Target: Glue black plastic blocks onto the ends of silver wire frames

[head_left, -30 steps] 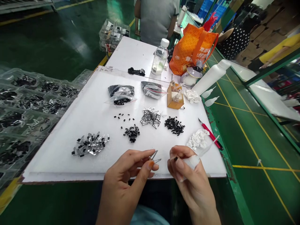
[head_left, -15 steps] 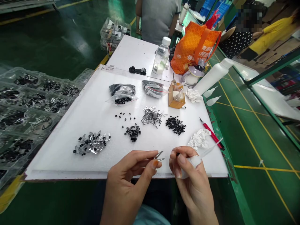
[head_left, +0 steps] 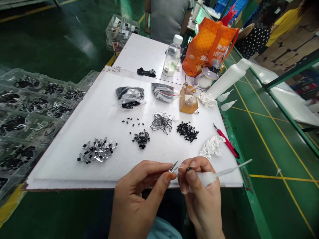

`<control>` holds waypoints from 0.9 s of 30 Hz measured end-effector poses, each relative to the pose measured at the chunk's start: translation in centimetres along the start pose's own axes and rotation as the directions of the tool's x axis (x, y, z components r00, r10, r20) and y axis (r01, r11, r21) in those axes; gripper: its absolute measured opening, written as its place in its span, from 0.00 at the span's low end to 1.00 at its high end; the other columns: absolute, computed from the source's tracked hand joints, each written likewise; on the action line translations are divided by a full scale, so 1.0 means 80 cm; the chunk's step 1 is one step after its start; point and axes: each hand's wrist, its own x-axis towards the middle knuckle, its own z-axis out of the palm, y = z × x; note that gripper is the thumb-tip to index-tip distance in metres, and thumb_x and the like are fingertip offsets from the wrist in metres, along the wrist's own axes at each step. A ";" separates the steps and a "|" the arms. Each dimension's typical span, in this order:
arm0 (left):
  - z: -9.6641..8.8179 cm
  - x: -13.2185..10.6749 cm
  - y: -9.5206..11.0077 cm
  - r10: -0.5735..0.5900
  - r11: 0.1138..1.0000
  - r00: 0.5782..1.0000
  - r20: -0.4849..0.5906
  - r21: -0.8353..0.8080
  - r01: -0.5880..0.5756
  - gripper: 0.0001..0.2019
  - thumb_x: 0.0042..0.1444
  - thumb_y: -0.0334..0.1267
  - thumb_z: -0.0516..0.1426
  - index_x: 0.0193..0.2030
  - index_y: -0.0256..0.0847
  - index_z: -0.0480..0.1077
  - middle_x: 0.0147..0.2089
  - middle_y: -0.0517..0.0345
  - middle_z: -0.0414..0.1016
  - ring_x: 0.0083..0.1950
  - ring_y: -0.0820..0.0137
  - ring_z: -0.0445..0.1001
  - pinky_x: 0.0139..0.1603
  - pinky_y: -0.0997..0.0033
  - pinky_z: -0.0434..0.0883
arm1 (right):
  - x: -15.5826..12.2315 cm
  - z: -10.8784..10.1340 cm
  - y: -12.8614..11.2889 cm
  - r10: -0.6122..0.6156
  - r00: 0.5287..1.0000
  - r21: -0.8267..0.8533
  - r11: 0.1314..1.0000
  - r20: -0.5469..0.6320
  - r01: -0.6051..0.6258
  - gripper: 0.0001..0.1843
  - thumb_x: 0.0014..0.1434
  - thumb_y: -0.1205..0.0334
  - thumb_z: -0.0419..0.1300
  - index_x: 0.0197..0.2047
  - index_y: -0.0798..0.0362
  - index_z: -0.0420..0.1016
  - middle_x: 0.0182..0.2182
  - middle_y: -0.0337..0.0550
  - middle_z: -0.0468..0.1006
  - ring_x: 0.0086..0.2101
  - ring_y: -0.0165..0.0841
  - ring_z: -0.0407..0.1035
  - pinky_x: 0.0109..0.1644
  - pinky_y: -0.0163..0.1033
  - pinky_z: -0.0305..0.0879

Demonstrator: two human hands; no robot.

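Between thumb and fingertips, my left hand pinches a thin bent metal clip whose two prongs point right. My right hand holds a small black piece in its fingertips. The same hand also grips a translucent dropper bottle against the palm, its long thin nozzle pointing right. A narrow gap separates the clip from the black piece. Beyond the hands lie a pile of similar bent clips, a pile of small black pieces and another black pile.
Clips with black ends are heaped at left. Crumpled tissue and a red craft knife lie at right. Farther back are zip bags, a wooden box and a white bottle. Divided trays stand left; people are beyond.
My left hand and the clip have shifted slightly right, closer to the right hand's fingertips. The dropper bottle has turned so its nozzle lies lower and farther right. The black piece shows more clearly.
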 end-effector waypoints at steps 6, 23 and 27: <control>0.003 -0.003 0.006 0.007 0.998 1.000 -0.023 -0.056 -0.008 0.07 0.56 0.33 0.66 0.35 0.51 0.85 0.34 0.63 0.85 0.34 0.71 0.84 0.36 0.81 0.79 | -0.002 -0.013 0.014 -0.126 0.991 -0.222 0.966 0.052 0.134 0.04 0.61 0.61 0.71 0.38 0.45 0.79 0.46 0.39 0.72 0.32 0.25 0.68 0.37 0.33 0.71; 0.001 0.001 0.000 0.019 0.997 0.996 0.086 -0.081 -0.012 0.13 0.58 0.32 0.67 0.41 0.61 0.86 0.37 0.64 0.85 0.36 0.73 0.82 0.35 0.84 0.77 | 0.000 -0.014 0.017 -0.112 0.985 -0.246 0.959 0.131 0.142 0.04 0.65 0.63 0.66 0.40 0.42 0.80 0.47 0.37 0.65 0.33 0.24 0.68 0.35 0.33 0.69; 0.000 0.001 -0.002 0.027 0.997 0.995 0.096 -0.080 -0.019 0.14 0.59 0.32 0.67 0.42 0.61 0.86 0.38 0.64 0.86 0.37 0.73 0.82 0.36 0.84 0.77 | 0.000 -0.013 0.015 -0.095 0.985 -0.227 0.966 0.142 0.126 0.05 0.65 0.64 0.66 0.40 0.42 0.80 0.48 0.37 0.65 0.32 0.23 0.68 0.34 0.33 0.69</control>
